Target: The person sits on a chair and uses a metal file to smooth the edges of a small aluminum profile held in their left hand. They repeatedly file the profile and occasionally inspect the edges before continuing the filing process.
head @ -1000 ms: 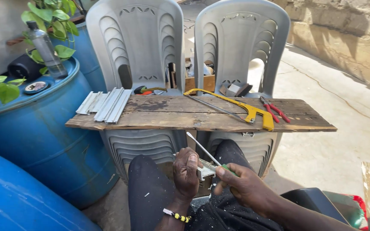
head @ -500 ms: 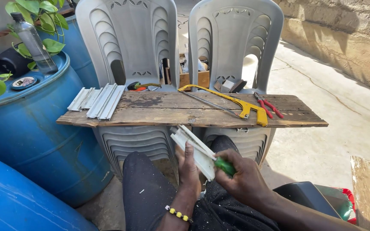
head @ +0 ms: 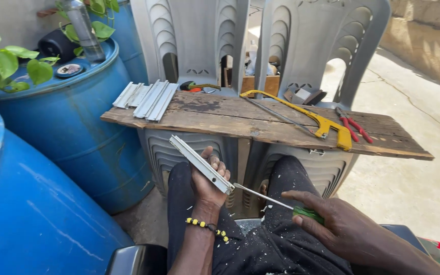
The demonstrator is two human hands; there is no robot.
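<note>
Head view: right hand (head: 350, 231) grips a green-handled screwdriver (head: 276, 202), its tip at the near end of a short aluminium channel (head: 201, 164) clasped in the left hand (head: 207, 181) over the lap. Beyond, a wooden plank (head: 260, 125) across two grey plastic chairs (head: 260, 46) carries more channel pieces (head: 147, 98), a yellow hacksaw (head: 306, 116) and red pliers (head: 352, 125); blue drums (head: 67, 127) stand left.

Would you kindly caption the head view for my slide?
Left hand holds an aluminium strip; right hand works a green-handled file against it.

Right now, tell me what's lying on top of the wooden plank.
On the plank: a stack of aluminium strips at its left end, a yellow hacksaw across the middle, and red-handled pliers to the right. Whatever sits behind it on the chair seats is mostly hidden.
</note>
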